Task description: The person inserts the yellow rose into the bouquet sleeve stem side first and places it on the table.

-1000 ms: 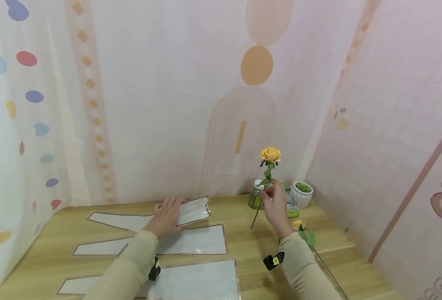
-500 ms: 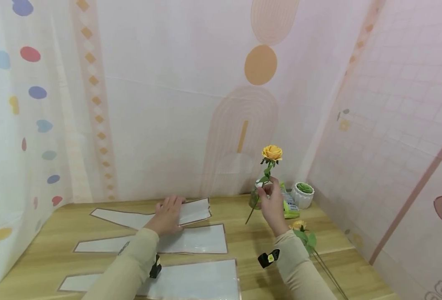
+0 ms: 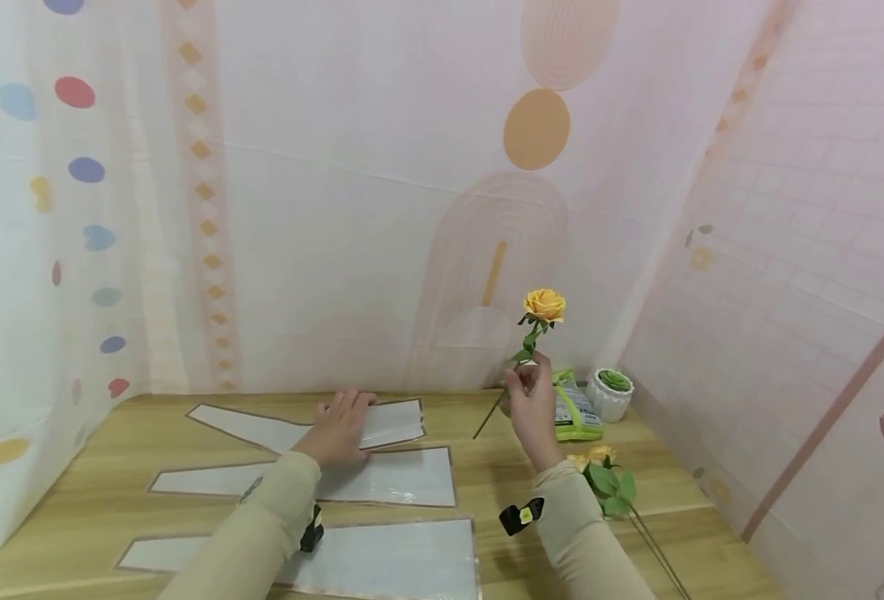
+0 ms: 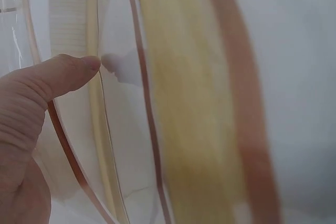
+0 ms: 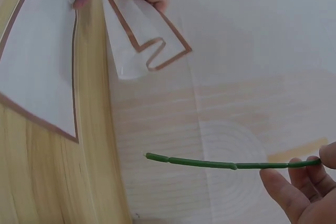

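Shifted left since the earlier frame, your right hand (image 3: 534,410) pinches the yellow rose (image 3: 545,305) by its stem (image 5: 210,164) above the tabletop (image 3: 486,479), your left hand (image 3: 340,432) resting, fingers extended, on the farthest brown-edged sheet (image 3: 394,422); too loose a pinch could let the rose swivel.

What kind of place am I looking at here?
Probably a small indoor work corner: printed hangings with visible creases stand behind and beside a wood-grain table, and a white pot with a green succulent sits near its back edge.
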The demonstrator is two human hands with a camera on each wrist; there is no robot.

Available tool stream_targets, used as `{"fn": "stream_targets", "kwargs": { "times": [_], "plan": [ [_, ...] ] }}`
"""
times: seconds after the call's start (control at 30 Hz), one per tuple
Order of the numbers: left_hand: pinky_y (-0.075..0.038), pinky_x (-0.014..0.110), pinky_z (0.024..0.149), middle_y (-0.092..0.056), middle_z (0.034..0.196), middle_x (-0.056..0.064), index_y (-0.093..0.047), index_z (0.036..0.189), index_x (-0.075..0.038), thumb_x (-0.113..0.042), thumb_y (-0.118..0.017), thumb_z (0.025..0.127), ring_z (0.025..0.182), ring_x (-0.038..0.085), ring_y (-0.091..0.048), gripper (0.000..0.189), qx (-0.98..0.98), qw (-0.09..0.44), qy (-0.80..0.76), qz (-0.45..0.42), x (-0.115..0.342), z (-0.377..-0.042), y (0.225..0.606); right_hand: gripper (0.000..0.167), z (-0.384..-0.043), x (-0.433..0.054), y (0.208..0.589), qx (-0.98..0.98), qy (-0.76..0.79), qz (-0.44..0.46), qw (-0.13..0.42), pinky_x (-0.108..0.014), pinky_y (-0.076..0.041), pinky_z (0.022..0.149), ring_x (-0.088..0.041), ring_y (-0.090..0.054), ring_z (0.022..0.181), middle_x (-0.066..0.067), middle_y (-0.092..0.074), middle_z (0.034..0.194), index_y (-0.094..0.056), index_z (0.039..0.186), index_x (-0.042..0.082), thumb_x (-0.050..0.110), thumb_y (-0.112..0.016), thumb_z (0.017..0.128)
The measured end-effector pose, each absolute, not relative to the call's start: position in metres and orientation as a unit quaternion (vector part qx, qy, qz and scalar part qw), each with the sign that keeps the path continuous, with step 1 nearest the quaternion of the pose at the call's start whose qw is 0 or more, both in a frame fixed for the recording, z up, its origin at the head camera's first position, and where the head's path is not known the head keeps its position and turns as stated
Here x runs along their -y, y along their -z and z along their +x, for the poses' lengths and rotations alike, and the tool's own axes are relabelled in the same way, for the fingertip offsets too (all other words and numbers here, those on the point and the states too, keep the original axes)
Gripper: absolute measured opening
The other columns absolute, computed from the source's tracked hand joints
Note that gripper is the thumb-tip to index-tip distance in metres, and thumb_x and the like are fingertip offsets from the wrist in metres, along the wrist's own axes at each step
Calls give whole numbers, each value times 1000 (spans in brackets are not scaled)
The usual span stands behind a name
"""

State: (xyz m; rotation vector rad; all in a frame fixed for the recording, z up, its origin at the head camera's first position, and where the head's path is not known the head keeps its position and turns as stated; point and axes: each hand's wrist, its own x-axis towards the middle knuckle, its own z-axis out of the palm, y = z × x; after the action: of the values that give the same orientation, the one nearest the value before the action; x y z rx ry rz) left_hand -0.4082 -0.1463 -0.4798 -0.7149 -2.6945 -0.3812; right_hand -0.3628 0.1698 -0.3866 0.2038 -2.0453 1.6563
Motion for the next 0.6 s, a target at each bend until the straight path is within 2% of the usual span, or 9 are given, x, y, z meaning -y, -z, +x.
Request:
{"fn": "stream_targets", "kwargs": {
  "times": [0.17,0.23,0.43,0.6],
  "plan": [
    [-36,51,85,-46,123,12,-45,135,-6,-30,-96,66,113,31,-43,89,943,169,140,-251,148,-407,480,42,-363,-158,387,742,-614,91,254,-39,-58,68,-22,-62,82,-12,-56,104,-38,142,5,14,-56,105],
    [-36,51,84,-46,122,12,-45,135,-6,-29,-96,66,111,30,-43,89,942,168,143,-255,148,-407,480,38,-362,-154,387,737,-614,98,265,-38,-58,68,-26,-62,85,-12,-56,103,-41,139,5,12,-56,105],
    [-36,50,83,-46,124,13,-45,135,-6,-28,-96,65,111,31,-44,89,940,171,151,-253,146,-407,479,32,-360,-145,389,711,-633,125,279,-53,-57,80,-31,-62,98,-9,-52,102,-43,135,12,13,-55,105],
    [-36,51,83,-46,125,14,-45,135,-5,-27,-96,65,112,32,-43,90,940,171,154,-254,144,-408,476,32,-358,-142,393,690,-646,139,297,-45,-58,79,-31,-62,96,-14,-55,103,-43,134,12,14,-56,105]
  ]
}}
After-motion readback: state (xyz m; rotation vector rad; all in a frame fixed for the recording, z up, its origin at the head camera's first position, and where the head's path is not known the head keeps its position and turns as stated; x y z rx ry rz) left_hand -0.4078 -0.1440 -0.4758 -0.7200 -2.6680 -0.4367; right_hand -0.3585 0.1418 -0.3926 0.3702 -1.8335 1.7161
